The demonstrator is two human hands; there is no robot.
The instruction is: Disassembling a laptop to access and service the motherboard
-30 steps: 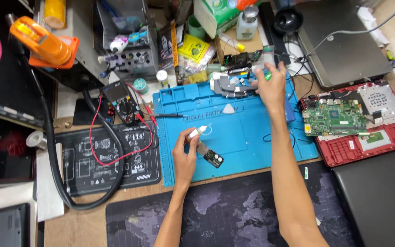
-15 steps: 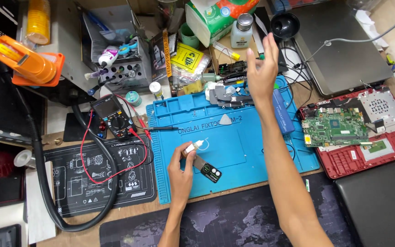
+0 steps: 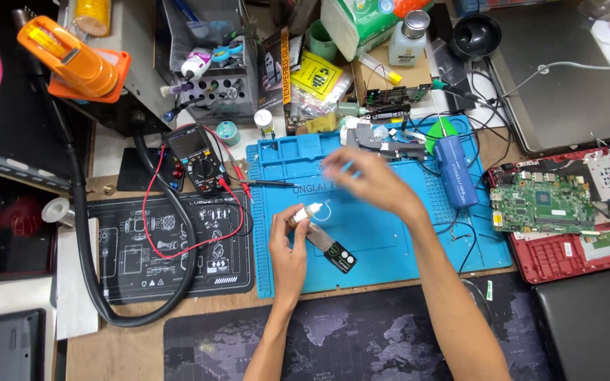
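Left hand (image 3: 287, 247) grips small white-tipped tube (image 3: 305, 214) over blue repair mat (image 3: 390, 240), tube axis tilted up-right toward right hand (image 3: 368, 180). Right hand blurred, near, grip state unclear. Black-tipped strip (image 3: 330, 248) just right of left hand.

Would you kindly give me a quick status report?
Left hand holds small white tube. Right hand blurred, empty, above blue mat. Nothing between them.

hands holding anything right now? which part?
Left hand holds a small white-tipped tube by its lower body, fingers wrapped around it, tip pointing up-right over the blue mat. Right hand is motion-blurred; whether it holds anything cannot be told.
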